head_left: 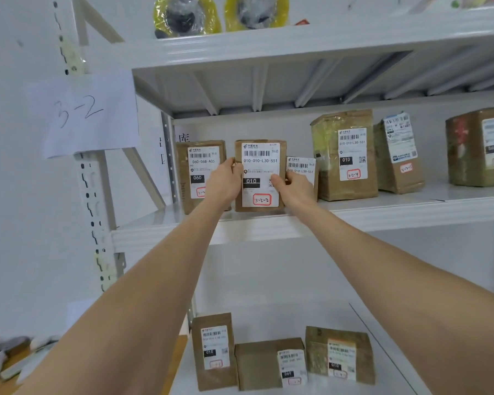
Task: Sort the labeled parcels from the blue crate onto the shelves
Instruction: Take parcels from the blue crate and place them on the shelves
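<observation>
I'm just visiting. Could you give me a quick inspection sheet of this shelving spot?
Surface: white metal middle shelf, labelled parcels standing along it.
Job's things: parcel marked 3-2-2, upright between the 060 parcel and a smaller parcel; blue crate not in view.
Clutter: blurred grey-white items at lower left.
Hands: left hand and right hand grip the parcel's side edges.
Cables: nothing seen.
Surroundings: paper sign "3-2" on the upright; three parcels on the lower shelf; yellow-wrapped items above.
</observation>
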`<state>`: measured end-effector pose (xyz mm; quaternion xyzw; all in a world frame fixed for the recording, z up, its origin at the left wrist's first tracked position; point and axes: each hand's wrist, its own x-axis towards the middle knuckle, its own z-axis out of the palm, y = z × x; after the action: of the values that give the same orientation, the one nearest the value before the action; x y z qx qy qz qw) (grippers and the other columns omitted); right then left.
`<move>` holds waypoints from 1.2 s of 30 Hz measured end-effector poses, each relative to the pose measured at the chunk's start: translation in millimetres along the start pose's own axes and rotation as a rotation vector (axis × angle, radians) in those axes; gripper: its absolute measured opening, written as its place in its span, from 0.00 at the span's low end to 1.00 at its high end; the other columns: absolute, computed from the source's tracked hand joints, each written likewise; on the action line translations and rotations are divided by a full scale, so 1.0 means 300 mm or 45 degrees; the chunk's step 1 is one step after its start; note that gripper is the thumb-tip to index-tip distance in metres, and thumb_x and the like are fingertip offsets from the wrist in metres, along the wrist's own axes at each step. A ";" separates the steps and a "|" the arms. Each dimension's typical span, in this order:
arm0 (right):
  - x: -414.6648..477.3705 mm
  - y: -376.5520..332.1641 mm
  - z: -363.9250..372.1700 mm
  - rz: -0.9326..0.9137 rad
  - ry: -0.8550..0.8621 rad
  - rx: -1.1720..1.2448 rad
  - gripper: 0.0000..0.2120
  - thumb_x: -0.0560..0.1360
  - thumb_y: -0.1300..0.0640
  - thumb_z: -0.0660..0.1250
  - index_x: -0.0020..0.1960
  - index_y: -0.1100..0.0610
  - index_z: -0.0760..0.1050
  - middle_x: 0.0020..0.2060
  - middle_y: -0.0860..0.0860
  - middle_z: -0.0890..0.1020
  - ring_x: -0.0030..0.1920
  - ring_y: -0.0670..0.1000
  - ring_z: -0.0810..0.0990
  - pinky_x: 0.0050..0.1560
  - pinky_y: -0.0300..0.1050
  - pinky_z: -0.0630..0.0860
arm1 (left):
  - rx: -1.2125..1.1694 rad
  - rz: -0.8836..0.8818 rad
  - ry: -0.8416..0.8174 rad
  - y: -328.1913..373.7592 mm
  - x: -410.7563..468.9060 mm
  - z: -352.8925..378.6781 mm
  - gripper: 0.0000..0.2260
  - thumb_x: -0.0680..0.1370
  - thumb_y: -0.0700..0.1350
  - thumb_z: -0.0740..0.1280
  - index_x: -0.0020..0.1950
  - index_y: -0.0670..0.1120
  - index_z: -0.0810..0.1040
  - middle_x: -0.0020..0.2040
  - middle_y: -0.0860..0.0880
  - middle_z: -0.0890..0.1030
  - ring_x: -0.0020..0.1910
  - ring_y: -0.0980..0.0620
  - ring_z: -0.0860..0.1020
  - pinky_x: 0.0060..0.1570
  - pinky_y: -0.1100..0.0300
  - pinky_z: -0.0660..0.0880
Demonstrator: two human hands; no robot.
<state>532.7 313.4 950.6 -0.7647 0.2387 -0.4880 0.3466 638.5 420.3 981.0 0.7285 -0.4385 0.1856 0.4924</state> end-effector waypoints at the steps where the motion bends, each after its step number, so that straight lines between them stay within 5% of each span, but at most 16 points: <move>1: 0.001 -0.001 0.000 -0.011 0.005 -0.016 0.13 0.79 0.49 0.61 0.54 0.57 0.77 0.50 0.53 0.82 0.52 0.55 0.78 0.54 0.51 0.75 | -0.026 -0.009 -0.011 0.003 -0.005 -0.001 0.14 0.83 0.46 0.53 0.59 0.42 0.74 0.55 0.44 0.80 0.54 0.45 0.78 0.52 0.51 0.76; 6: 0.007 -0.008 0.009 -0.097 -0.027 -0.169 0.07 0.79 0.51 0.62 0.51 0.55 0.74 0.52 0.53 0.81 0.48 0.53 0.75 0.46 0.45 0.70 | -0.115 -0.094 -0.058 -0.015 -0.022 -0.020 0.12 0.82 0.43 0.54 0.58 0.40 0.74 0.56 0.40 0.80 0.55 0.40 0.78 0.55 0.45 0.76; 12: -0.008 0.000 0.012 -0.121 -0.034 -0.280 0.12 0.78 0.51 0.63 0.59 0.56 0.73 0.54 0.52 0.81 0.49 0.53 0.76 0.44 0.44 0.68 | -0.105 -0.177 -0.128 -0.019 -0.019 -0.019 0.14 0.82 0.44 0.54 0.62 0.38 0.72 0.58 0.39 0.79 0.57 0.40 0.77 0.57 0.44 0.75; 16: -0.019 -0.009 0.009 -0.114 -0.032 -0.312 0.20 0.78 0.50 0.64 0.68 0.54 0.66 0.57 0.53 0.80 0.57 0.57 0.77 0.49 0.48 0.72 | -0.065 -0.292 -0.156 -0.005 0.014 -0.039 0.26 0.77 0.50 0.64 0.72 0.42 0.62 0.67 0.42 0.72 0.60 0.42 0.75 0.56 0.51 0.75; 19: -0.021 -0.017 0.001 -0.110 -0.043 -0.325 0.23 0.77 0.50 0.64 0.70 0.54 0.64 0.58 0.53 0.80 0.58 0.57 0.78 0.56 0.53 0.75 | 0.148 -0.046 0.074 0.030 0.044 -0.070 0.36 0.74 0.50 0.69 0.76 0.47 0.54 0.73 0.43 0.62 0.65 0.43 0.71 0.57 0.51 0.72; 22: -0.014 -0.028 -0.014 -0.154 -0.019 -0.414 0.26 0.76 0.50 0.67 0.70 0.54 0.62 0.60 0.53 0.78 0.59 0.56 0.77 0.56 0.53 0.75 | 0.401 0.256 0.093 0.066 0.074 -0.093 0.34 0.73 0.46 0.70 0.76 0.51 0.59 0.70 0.45 0.66 0.64 0.47 0.71 0.55 0.54 0.73; 29: 0.021 -0.109 -0.035 -0.606 0.126 -0.854 0.45 0.72 0.53 0.73 0.78 0.55 0.47 0.77 0.52 0.51 0.75 0.54 0.54 0.68 0.52 0.66 | 0.709 0.503 -0.036 0.081 0.065 -0.072 0.26 0.74 0.46 0.70 0.71 0.49 0.67 0.63 0.47 0.71 0.64 0.47 0.68 0.60 0.52 0.71; 36: 0.029 -0.126 -0.016 -0.666 0.032 -1.003 0.42 0.70 0.53 0.74 0.76 0.56 0.53 0.72 0.52 0.62 0.72 0.54 0.61 0.65 0.50 0.69 | 0.853 0.557 -0.081 0.059 0.055 -0.066 0.34 0.71 0.47 0.73 0.73 0.48 0.62 0.66 0.47 0.68 0.65 0.46 0.66 0.61 0.52 0.70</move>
<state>532.9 330.1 986.0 -0.8663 0.2093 -0.4406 -0.1073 636.3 427.9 1011.3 0.7438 -0.5134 0.3960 0.1626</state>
